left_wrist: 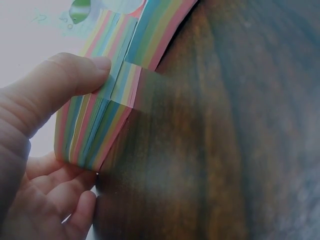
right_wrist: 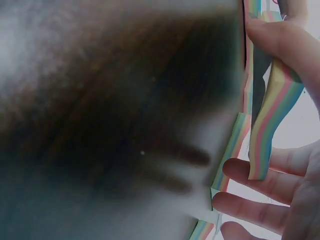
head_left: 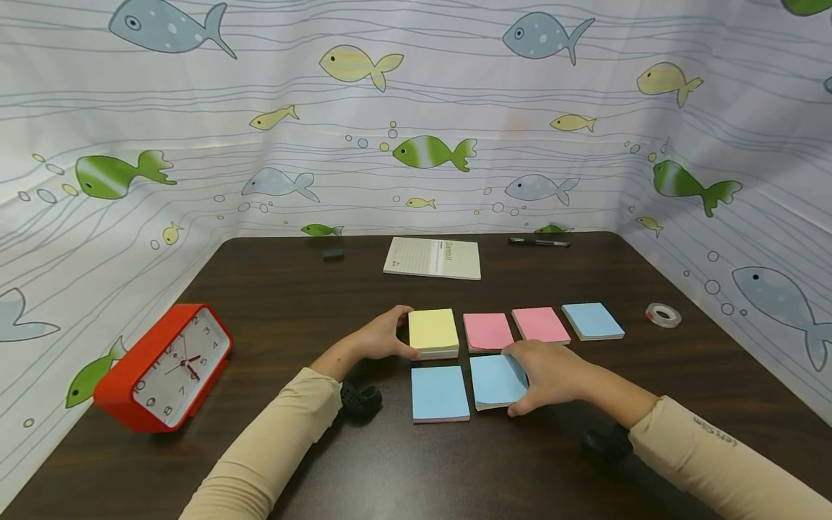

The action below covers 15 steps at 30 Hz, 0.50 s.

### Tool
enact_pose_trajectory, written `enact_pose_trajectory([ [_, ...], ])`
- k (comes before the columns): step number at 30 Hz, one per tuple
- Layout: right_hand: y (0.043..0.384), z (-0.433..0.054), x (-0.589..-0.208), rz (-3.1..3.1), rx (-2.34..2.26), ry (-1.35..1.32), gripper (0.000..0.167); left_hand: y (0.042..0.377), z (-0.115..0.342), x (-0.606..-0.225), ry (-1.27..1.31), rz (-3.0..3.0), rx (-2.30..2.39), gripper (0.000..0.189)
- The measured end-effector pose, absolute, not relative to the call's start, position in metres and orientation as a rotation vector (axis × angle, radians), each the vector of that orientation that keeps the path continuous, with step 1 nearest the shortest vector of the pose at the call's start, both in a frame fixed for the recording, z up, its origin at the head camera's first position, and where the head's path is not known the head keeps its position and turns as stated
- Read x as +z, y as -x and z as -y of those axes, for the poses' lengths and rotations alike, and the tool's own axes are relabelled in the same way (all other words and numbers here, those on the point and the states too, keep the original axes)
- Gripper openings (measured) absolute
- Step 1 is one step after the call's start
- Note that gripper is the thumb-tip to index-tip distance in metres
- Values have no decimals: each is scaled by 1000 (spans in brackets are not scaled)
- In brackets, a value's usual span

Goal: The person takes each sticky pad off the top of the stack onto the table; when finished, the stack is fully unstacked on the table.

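Observation:
My left hand (head_left: 382, 336) grips the side of a yellow-topped stack of sticky notes (head_left: 433, 329). In the left wrist view the thumb (left_wrist: 75, 75) presses on the stack's striped edge (left_wrist: 87, 135), with the other fingers curled behind it. A blue-topped sticky note pad (head_left: 497, 379) is in my right hand (head_left: 552, 372), thumb at its near edge and fingers at its far side. The right wrist view shows this pad's striped edge (right_wrist: 274, 117) bent and lifted off the table. Just left of it lies another blue-topped pad (head_left: 440, 393), untouched.
Two pink pads (head_left: 488, 332) (head_left: 541, 325) and a blue pad (head_left: 593, 321) lie behind my right hand. A tape roll (head_left: 663, 315) is at right, a red clock (head_left: 165, 368) at left. A notebook (head_left: 432, 258), pen (head_left: 538, 242) and small dark block (head_left: 333, 254) lie at the back.

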State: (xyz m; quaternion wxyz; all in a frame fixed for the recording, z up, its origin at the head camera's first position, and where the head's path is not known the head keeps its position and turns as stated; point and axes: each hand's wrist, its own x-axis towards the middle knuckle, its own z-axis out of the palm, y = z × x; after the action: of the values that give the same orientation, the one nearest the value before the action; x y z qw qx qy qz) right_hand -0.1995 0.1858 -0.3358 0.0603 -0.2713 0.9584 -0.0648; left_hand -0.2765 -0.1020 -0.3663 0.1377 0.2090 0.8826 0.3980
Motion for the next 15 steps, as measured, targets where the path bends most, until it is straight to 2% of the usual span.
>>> enact_pose_trajectory([
  [15, 201, -183, -327, -2857, -23, 802, 96, 276, 103, -367, -615, -2556, 1154, 87],
])
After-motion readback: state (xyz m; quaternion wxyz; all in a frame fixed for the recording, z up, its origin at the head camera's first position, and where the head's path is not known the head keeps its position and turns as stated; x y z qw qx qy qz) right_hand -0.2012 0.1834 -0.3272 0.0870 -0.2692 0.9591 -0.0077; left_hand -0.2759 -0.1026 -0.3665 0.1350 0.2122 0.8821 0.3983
